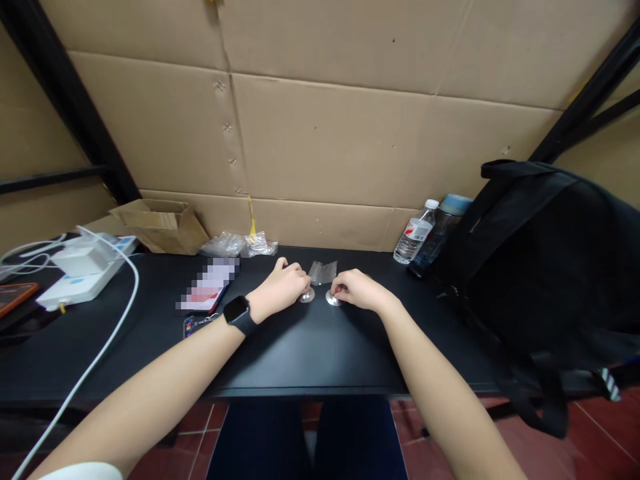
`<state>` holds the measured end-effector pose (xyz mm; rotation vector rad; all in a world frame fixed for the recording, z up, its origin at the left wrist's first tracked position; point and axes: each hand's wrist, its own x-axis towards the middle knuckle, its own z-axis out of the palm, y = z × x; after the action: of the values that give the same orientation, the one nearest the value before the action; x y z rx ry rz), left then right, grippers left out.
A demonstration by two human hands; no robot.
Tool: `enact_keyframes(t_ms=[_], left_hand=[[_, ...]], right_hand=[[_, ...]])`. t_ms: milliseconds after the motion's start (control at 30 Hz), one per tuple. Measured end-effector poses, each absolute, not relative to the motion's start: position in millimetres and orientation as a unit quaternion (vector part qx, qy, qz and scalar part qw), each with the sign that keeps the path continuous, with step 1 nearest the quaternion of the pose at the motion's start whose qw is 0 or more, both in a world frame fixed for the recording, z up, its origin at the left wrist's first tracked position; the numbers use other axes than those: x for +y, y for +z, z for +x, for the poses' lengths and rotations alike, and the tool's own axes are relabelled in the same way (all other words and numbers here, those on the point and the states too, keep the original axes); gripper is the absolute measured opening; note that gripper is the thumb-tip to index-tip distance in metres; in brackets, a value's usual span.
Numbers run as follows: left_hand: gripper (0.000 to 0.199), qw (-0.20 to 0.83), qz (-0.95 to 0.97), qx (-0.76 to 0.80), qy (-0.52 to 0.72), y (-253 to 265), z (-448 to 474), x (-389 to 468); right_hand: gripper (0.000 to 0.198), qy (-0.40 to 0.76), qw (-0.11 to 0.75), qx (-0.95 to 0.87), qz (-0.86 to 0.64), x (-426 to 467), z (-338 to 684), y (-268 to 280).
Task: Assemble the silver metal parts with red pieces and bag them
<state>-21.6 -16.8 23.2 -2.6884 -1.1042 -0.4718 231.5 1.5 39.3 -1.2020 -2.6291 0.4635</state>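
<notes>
Shiny discs (pixel 332 300) touch left hand (pixel 281 287) and right hand (pixel 359 290) (both pinching).

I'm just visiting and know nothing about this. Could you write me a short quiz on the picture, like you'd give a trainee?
1. Which arm wears the watch?
2. True or false: the backpack is to the left of the paper bag in the picture.
3. Fill in the blank: the right hand has its fingers at a round, shiny ____.

Key:
1. The left arm.
2. False; it is to the right.
3. Disc.
</notes>
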Motion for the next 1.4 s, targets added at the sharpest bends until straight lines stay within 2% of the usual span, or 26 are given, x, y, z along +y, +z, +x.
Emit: enact_keyframes(t_ms=[167,367,567,867,1000,1200,1267,1400], left_hand=[[0.019,0.08,-0.914,-0.358,-0.176,21.7,-25.8,-14.0],[0.019,0.069,-0.898,-0.378,-0.214,28.1,-27.5,-15.1],[0.02,0.047,-0.893,-0.385,-0.228,25.9,-25.4,-14.5],[0.016,0.145,-0.88,-0.398,-0.214,28.1,-21.3,-17.2],[0.017,0.121,-0.875,-0.402,-0.24,31.6,-16.9,-21.4],[0.017,0.036,-0.842,-0.439,-0.311,30.8,-13.9,-20.1],[0.018,0.003,-0.823,-0.454,-0.341,29.6,-12.7,-18.9],[0.017,-0.068,-0.792,-0.454,-0.402,26.2,-8.1,-16.9]], right_hand=[[0.012,0.153,0.07,-0.882,-0.441,1.1,235.7,43.4],[0.013,0.057,0.036,-0.836,-0.545,-5.8,238.2,54.5],[0.012,0.068,0.022,-0.839,-0.54,-9.9,236.7,56.7],[0.014,0.048,0.03,-0.829,-0.557,-7.7,240.0,53.3],[0.009,0.093,0.126,-0.863,-0.48,-4.7,236.7,49.4],[0.011,0.126,0.457,-0.787,-0.395,-6.1,225.6,58.7],[0.013,0.138,0.507,-0.756,-0.389,-7.7,223.5,62.0],[0.016,0.163,0.532,-0.748,-0.362,-11.3,215.2,58.8]])
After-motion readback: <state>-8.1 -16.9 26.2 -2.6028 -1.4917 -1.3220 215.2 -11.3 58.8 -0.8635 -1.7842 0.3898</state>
